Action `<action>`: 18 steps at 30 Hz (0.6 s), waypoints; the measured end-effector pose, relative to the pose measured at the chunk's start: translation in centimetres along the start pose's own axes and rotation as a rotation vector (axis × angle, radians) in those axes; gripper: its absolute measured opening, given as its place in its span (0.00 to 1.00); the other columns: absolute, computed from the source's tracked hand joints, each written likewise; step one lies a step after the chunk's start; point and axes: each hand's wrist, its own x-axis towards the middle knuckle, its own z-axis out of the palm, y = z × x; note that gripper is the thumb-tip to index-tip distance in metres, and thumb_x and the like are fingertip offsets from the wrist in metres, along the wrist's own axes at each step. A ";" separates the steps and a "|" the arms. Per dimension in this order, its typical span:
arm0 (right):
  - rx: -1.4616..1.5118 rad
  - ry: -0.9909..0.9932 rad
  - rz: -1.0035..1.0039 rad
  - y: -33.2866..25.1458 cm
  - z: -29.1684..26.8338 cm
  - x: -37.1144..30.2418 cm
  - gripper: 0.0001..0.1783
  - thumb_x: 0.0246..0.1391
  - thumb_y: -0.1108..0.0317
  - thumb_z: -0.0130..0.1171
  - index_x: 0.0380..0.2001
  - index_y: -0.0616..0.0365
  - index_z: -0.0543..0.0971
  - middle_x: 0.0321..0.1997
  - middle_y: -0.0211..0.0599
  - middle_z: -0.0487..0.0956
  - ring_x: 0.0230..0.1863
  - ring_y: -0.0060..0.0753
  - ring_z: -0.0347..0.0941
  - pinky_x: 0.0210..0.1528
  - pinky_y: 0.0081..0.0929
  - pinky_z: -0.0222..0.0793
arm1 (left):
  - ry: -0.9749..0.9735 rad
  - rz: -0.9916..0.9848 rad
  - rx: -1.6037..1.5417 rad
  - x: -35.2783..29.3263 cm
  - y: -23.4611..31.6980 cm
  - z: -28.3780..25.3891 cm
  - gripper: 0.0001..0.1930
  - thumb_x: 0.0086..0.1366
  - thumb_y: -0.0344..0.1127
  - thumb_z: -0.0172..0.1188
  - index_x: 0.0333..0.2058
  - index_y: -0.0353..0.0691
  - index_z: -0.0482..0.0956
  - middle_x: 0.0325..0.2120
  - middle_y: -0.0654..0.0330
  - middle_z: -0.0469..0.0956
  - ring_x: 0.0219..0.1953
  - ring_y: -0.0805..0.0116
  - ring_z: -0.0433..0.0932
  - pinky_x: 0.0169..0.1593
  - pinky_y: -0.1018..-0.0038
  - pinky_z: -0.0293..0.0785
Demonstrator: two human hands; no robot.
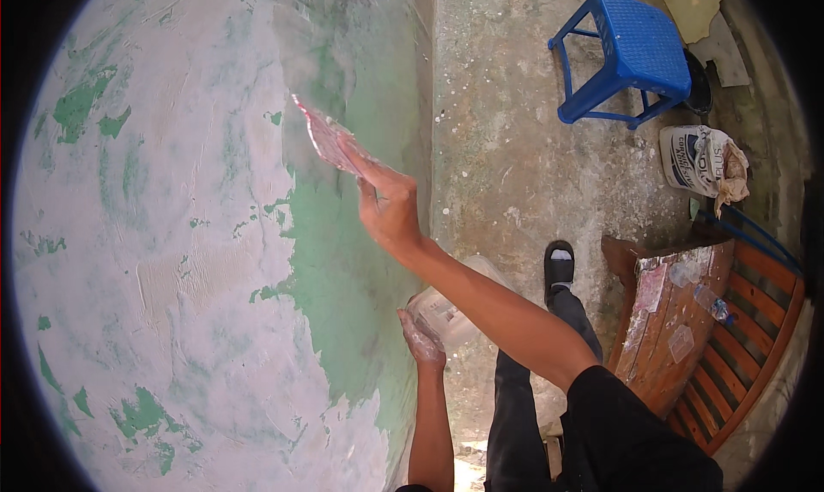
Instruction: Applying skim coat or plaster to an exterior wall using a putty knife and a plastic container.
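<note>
Pressing a putty-smeared scraper against the patchy green-and-white wall, right hand gripped its handle, left hand held a plastic container below, blue stool on concrete floor.

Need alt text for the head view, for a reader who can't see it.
The right hand presses a putty-smeared scraper against a green wall partly coated in white filler, while the left hand holds a clear container. A blue stool stands behind.
</note>
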 end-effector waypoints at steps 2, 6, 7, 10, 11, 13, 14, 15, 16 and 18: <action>0.043 -0.111 -0.105 0.4 1.8 0.0 0.41 0.42 0.92 0.49 0.62 0.52 0.70 0.62 0.48 0.72 0.67 0.52 0.63 0.67 0.38 0.63 | 0.015 0.060 0.004 -0.4 -0.9 1.0 0.34 0.72 0.62 0.39 0.62 0.38 0.62 0.60 0.55 0.66 0.60 0.58 0.66 0.64 0.62 0.61; 0.100 -0.224 -0.070 -1.8 2.8 -7.0 0.44 0.40 0.93 0.50 0.64 0.52 0.68 0.66 0.47 0.68 0.71 0.52 0.55 0.72 0.43 0.55 | 0.071 0.175 0.142 0.1 -3.4 -4.7 0.30 0.74 0.56 0.40 0.63 0.40 0.61 0.59 0.55 0.67 0.60 0.60 0.67 0.63 0.63 0.63; 0.095 -0.273 -0.046 -1.8 1.5 -8.9 0.43 0.39 0.93 0.50 0.63 0.52 0.69 0.66 0.46 0.68 0.70 0.50 0.56 0.72 0.44 0.55 | 0.067 0.167 0.130 -0.2 -4.3 -5.4 0.30 0.74 0.56 0.40 0.63 0.40 0.61 0.59 0.55 0.67 0.60 0.60 0.67 0.63 0.63 0.63; 0.080 -0.392 -0.074 -2.0 -2.1 -11.5 0.37 0.43 0.93 0.49 0.59 0.59 0.73 0.60 0.48 0.74 0.65 0.50 0.66 0.66 0.37 0.64 | -0.051 0.463 1.145 -0.4 -4.4 -6.1 0.30 0.73 0.54 0.42 0.65 0.41 0.58 0.60 0.55 0.66 0.61 0.60 0.66 0.64 0.63 0.60; 0.084 -0.394 -0.074 -1.7 -2.7 -11.0 0.37 0.43 0.93 0.49 0.59 0.59 0.73 0.60 0.48 0.74 0.65 0.50 0.66 0.66 0.37 0.64 | 0.069 0.336 0.586 -0.2 -4.1 -4.0 0.31 0.73 0.56 0.42 0.64 0.40 0.60 0.59 0.54 0.67 0.60 0.59 0.67 0.64 0.63 0.61; 0.082 -0.183 0.000 -0.5 -3.5 -7.8 0.34 0.45 0.92 0.49 0.57 0.56 0.76 0.57 0.48 0.77 0.61 0.46 0.72 0.62 0.31 0.67 | 0.177 0.190 0.024 -0.3 -3.1 -1.5 0.32 0.72 0.59 0.42 0.63 0.39 0.62 0.58 0.52 0.68 0.60 0.58 0.67 0.63 0.62 0.62; 0.063 -0.101 0.080 0.0 -3.3 -5.6 0.34 0.46 0.92 0.49 0.57 0.55 0.76 0.57 0.47 0.77 0.60 0.44 0.74 0.60 0.30 0.68 | 0.120 0.106 -0.031 -0.6 -2.4 -0.7 0.33 0.71 0.62 0.42 0.61 0.39 0.64 0.57 0.53 0.69 0.58 0.57 0.69 0.62 0.60 0.65; 0.050 -0.018 0.160 0.6 -2.6 -3.3 0.34 0.47 0.92 0.49 0.58 0.54 0.76 0.56 0.47 0.78 0.58 0.42 0.75 0.58 0.28 0.69 | 0.067 0.028 -0.085 -0.9 -2.0 -0.5 0.34 0.70 0.64 0.41 0.59 0.40 0.66 0.55 0.54 0.71 0.56 0.55 0.70 0.60 0.59 0.67; 0.041 -0.014 0.134 1.5 -1.8 -1.2 0.34 0.48 0.91 0.50 0.58 0.54 0.75 0.57 0.47 0.77 0.58 0.42 0.75 0.56 0.28 0.69 | 0.068 0.031 -0.086 -1.0 -2.0 -0.6 0.34 0.70 0.64 0.41 0.59 0.40 0.66 0.55 0.54 0.71 0.56 0.55 0.70 0.60 0.59 0.67; 0.029 -0.011 0.104 2.4 -0.2 -0.4 0.34 0.48 0.91 0.51 0.59 0.54 0.75 0.58 0.47 0.77 0.59 0.42 0.75 0.55 0.28 0.70 | 0.028 0.041 -0.038 -0.9 -2.2 -1.1 0.37 0.69 0.67 0.38 0.60 0.39 0.65 0.58 0.52 0.69 0.58 0.54 0.70 0.61 0.59 0.67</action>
